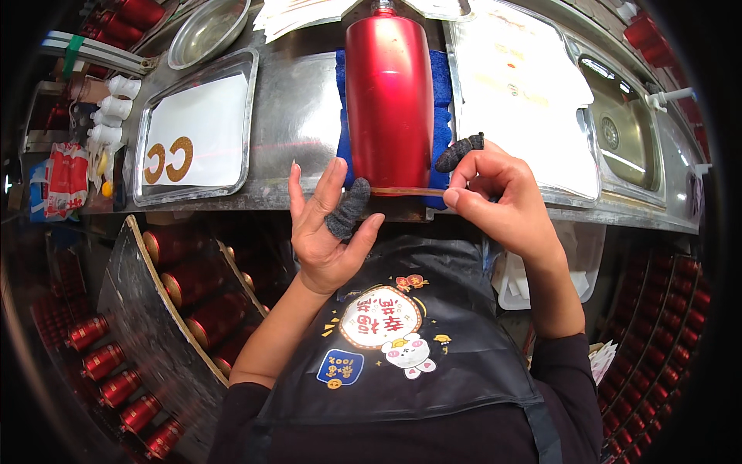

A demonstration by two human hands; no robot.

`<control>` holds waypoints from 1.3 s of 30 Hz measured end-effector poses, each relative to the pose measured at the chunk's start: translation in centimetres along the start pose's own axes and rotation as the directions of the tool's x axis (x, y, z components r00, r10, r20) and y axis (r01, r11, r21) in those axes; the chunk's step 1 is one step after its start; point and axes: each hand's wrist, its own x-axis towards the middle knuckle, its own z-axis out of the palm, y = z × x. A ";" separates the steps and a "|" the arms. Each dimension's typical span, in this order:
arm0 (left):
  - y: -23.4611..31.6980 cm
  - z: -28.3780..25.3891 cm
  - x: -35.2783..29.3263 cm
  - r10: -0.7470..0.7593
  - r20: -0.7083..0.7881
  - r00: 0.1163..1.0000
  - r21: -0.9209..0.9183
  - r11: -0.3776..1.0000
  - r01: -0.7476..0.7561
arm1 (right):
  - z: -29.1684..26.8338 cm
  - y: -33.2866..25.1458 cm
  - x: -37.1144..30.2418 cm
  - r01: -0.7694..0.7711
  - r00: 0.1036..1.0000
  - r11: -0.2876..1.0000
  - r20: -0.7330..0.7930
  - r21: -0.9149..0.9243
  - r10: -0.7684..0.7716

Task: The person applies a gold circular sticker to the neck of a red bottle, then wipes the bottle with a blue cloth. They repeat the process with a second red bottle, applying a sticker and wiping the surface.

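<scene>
Left hand (332,232) is spread open, palm up toward the camera, fingers apart with a dark knit finger cot on one fingertip resting right at the bottom rim of the red bottle (389,93); it isn't gripping anything. Right hand (495,193) has thumb and forefinger pinched together at the other end of a thin gold band (406,190) running along that rim, also with a cot on one finger. That bottle lies on its side on a blue cloth (442,108) on the steel counter (297,108), base toward the person. Looks like glossy metal to me, so stiff, probably slick and prone to rolling; I'd steady it around the body. By contrast, the band seems thin and floppy, best pinched at the ends. Both forearms come up from below, wrists bent back a bit.
</scene>
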 end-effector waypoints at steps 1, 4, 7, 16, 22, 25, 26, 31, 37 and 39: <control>0.0 0.0 0.1 0.033 -0.005 0.999 0.017 0.999 -0.033 | 0.0 0.2 0.1 -0.020 1.000 1.000 -0.005 0.011 0.020; 0.4 -0.2 0.8 0.078 0.013 0.997 0.056 0.995 -0.078 | -0.1 0.9 0.6 -0.052 0.999 0.999 0.000 0.004 0.052; 1.1 -0.4 1.7 0.111 0.034 0.993 0.080 0.990 -0.113 | -0.1 1.3 0.8 -0.081 0.997 0.997 0.018 0.013 0.081; 2.5 -0.6 4.3 0.235 0.116 0.965 0.221 0.941 -0.255 | 0.4 1.8 1.2 -0.052 0.998 0.998 0.035 0.032 0.050; 2.1 1.5 5.1 0.267 0.021 0.963 0.278 0.924 -0.262 | 0.9 2.1 1.6 -0.016 0.999 1.000 0.047 0.024 0.015; 0.9 1.2 4.7 0.095 -0.024 0.995 0.060 0.994 -0.093 | 0.9 1.9 1.6 0.099 0.995 0.991 0.019 -0.095 -0.097; 0.6 1.1 4.4 0.026 -0.056 0.998 -0.077 0.997 -0.030 | 0.9 1.8 1.6 0.156 0.988 0.977 0.021 -0.145 -0.155; -0.1 0.2 1.8 -0.064 -0.041 0.997 -0.127 0.990 0.059 | 0.8 0.6 0.8 0.067 0.998 0.997 0.017 -0.039 -0.066; 0.0 0.4 -0.2 -0.016 -0.023 1.000 -0.040 0.999 0.015 | 0.4 -0.2 -0.3 -0.008 1.000 0.998 0.016 0.056 0.007; 0.0 0.4 -0.2 0.001 -0.015 1.000 -0.013 1.000 -0.001 | 0.2 0.1 -0.2 -0.034 0.999 0.996 0.018 0.088 0.032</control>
